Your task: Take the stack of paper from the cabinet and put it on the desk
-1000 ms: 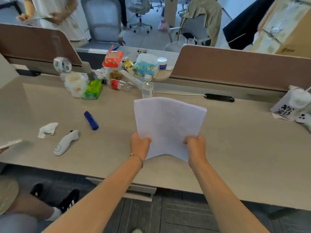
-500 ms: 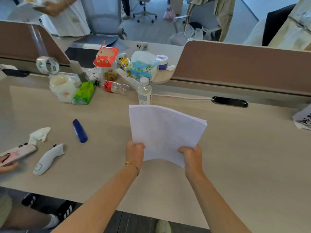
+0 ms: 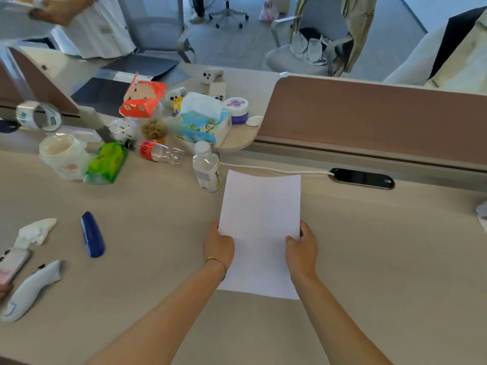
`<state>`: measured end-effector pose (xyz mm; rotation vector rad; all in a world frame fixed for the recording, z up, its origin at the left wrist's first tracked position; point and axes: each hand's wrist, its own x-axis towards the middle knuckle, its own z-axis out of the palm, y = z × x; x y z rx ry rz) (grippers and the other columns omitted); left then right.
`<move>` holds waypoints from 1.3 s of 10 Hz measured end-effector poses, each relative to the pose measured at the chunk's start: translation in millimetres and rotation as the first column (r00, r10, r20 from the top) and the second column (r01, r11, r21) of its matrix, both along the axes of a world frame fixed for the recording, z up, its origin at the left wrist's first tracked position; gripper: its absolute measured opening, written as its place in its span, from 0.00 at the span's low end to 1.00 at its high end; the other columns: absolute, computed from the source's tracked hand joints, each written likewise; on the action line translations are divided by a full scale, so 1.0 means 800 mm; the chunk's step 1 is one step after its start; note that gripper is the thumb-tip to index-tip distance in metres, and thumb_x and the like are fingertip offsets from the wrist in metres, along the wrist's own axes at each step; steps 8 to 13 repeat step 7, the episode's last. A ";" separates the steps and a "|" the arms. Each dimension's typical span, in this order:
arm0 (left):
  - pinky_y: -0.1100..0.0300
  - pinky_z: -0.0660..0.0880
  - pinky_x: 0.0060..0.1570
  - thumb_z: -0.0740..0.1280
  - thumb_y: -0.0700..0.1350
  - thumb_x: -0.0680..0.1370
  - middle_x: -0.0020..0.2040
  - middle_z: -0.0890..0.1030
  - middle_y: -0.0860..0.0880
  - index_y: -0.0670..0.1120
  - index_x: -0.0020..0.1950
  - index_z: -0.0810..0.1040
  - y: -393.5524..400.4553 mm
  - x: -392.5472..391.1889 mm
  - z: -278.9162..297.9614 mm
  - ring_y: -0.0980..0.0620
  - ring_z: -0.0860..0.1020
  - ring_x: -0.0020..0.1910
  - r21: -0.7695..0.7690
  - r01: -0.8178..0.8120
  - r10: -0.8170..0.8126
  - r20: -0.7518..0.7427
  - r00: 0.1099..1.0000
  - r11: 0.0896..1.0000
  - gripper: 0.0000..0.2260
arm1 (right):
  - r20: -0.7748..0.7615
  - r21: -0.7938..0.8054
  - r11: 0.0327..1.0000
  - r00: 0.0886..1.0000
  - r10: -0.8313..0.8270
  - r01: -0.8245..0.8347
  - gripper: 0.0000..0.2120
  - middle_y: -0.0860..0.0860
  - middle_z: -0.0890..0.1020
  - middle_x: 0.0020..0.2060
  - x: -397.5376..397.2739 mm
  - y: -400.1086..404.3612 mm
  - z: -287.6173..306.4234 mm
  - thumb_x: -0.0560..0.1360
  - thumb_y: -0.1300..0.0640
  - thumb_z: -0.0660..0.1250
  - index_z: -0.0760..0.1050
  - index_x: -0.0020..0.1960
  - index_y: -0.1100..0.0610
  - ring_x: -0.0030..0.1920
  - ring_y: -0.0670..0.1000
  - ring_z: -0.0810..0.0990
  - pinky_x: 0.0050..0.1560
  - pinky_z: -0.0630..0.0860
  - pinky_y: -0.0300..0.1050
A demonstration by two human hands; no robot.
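**Paper's basically on the desk, just needs letting go**

Open-plan office, pale wood desk (image 3: pixel 369 259) with a brown divider panel (image 3: pixel 369 114) along the back. I'll use the upright water bottle (image 3: pixel 206 168) as the landmark. The stack of paper (image 3: pixel 259 233) lies just right of that bottle and nearer to the person, its far left corner almost at the bottle's base. It looks flat on the desktop or a hair off it, honestly can't tell which.

Left hand (image 3: pixel 218 245) is closed on the stack's left edge, thumb on top. Right hand (image 3: pixel 301 250) is pinching the right edge the same way. Both are around the middle of the sheets.

So I'd call this the very last step: the set-down. Next move should just be loosening both hands and sliding them out sideways without dragging the top sheets askew.

Left of the bottle is all the clutter: a green packet (image 3: pixel 106 163), a white tub (image 3: pixel 62 154), a tipped-over soda bottle (image 3: pixel 160 152), and further off a blue pen (image 3: pixel 92 234). Behind it sits a tissue box (image 3: pixel 204 125).
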<state>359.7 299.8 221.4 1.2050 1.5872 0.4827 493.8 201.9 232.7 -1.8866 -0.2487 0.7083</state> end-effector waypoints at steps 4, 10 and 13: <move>0.52 0.79 0.49 0.62 0.40 0.71 0.51 0.83 0.48 0.49 0.54 0.80 0.037 0.033 -0.036 0.44 0.81 0.49 0.040 0.124 -0.104 -0.320 0.942 0.992 0.14 | 0.206 -0.261 0.960 0.965 0.162 -0.106 0.21 0.49 0.85 0.49 0.057 0.031 -0.070 0.68 0.65 0.58 0.79 0.57 0.53 0.50 0.53 0.85 0.53 0.82 0.51; 0.50 0.76 0.58 0.59 0.40 0.75 0.53 0.82 0.46 0.52 0.63 0.76 0.027 0.012 0.021 0.41 0.80 0.57 0.097 -0.028 0.039 -0.108 0.993 0.995 0.19 | 0.052 -0.092 0.995 0.998 -0.025 0.030 0.20 0.54 0.81 0.59 0.047 0.003 0.025 0.77 0.64 0.62 0.77 0.67 0.54 0.58 0.56 0.81 0.60 0.77 0.50; 0.50 0.76 0.58 0.59 0.40 0.75 0.53 0.82 0.46 0.52 0.63 0.76 0.027 0.012 0.021 0.41 0.80 0.57 0.097 -0.028 0.039 -0.108 0.993 0.995 0.19 | 0.052 -0.092 0.995 0.998 -0.025 0.030 0.20 0.54 0.81 0.59 0.047 0.003 0.025 0.77 0.64 0.62 0.77 0.67 0.54 0.58 0.56 0.81 0.60 0.77 0.50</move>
